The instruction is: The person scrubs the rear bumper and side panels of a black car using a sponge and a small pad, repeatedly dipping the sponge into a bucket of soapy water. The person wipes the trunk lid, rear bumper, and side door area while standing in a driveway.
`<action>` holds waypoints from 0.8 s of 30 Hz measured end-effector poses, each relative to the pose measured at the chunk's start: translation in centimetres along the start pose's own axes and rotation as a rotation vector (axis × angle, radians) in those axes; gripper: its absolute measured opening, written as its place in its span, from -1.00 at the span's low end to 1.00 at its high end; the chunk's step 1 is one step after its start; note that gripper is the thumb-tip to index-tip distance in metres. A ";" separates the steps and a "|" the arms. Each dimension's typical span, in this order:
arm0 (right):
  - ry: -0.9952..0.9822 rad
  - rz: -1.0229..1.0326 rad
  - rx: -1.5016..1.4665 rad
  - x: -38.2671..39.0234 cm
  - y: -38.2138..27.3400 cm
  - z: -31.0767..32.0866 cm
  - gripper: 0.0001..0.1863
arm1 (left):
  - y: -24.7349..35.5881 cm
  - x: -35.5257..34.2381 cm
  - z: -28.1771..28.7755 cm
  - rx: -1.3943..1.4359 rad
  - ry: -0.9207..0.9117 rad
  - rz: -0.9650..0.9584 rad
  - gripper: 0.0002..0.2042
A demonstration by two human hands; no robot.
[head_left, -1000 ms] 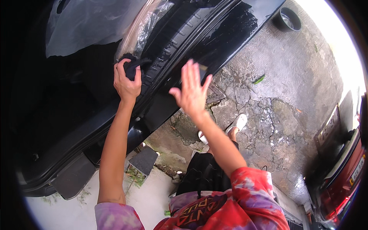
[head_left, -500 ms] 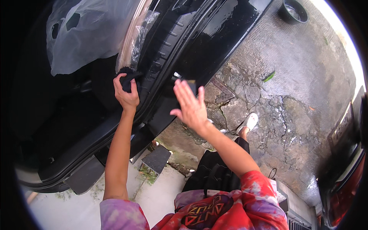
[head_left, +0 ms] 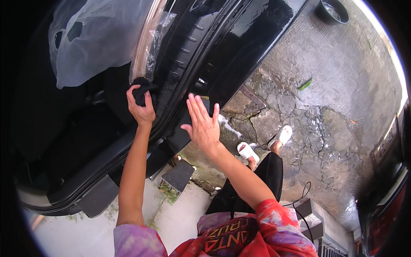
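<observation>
Plainly nearer my left hand [head_left: 142,112], whose fingers curl round it, the black cloth [head_left: 143,91] sits just left of the ribbed sill trim [head_left: 185,50] that slants up to the right, while my right hand [head_left: 204,128], flat with fingers spread, partly hides a dark block [head_left: 206,103] over the car's rear bumper [head_left: 239,55].

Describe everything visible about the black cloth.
The black cloth looks like soft, slightly fuzzy fabric, bunched into a crumpled wad with uneven edges. The left hand grips it between thumb and fingers, covering part of it. It sits at the car's open rear, beside the black ribbed sill, at the near end of a clear plastic wrap. Whether it touches the wrap, or is damp, can't be told.
</observation>
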State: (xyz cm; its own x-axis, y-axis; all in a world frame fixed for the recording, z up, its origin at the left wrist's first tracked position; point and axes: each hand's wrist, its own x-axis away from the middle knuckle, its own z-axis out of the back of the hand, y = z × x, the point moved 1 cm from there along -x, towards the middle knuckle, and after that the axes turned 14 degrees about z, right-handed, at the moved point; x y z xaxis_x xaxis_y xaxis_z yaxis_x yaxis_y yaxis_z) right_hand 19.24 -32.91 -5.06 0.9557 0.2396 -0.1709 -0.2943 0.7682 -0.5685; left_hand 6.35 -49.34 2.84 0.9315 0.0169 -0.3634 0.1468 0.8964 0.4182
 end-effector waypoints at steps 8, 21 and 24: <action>0.398 -0.274 0.178 -7.2 9.6 4.6 -0.06 | -0.1 -0.7 -0.1 -0.020 0.023 -0.026 -0.74; 0.336 -0.235 0.130 -4.8 3.3 0.6 -0.03 | -0.3 -0.5 0.1 0.001 0.018 -0.013 -0.69; 0.100 -0.112 0.017 0.8 -4.5 -4.2 0.01 | -0.1 -0.3 -0.4 -0.003 0.011 -0.012 -0.67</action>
State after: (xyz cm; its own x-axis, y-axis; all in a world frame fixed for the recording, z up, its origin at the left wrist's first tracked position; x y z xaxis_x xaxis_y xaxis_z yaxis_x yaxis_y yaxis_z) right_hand 21.34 -38.69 -6.06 0.9780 0.0925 -0.1869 -0.1852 0.7971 -0.5747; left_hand 5.93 -49.29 2.57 0.9259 0.0111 -0.3775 0.1567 0.8981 0.4109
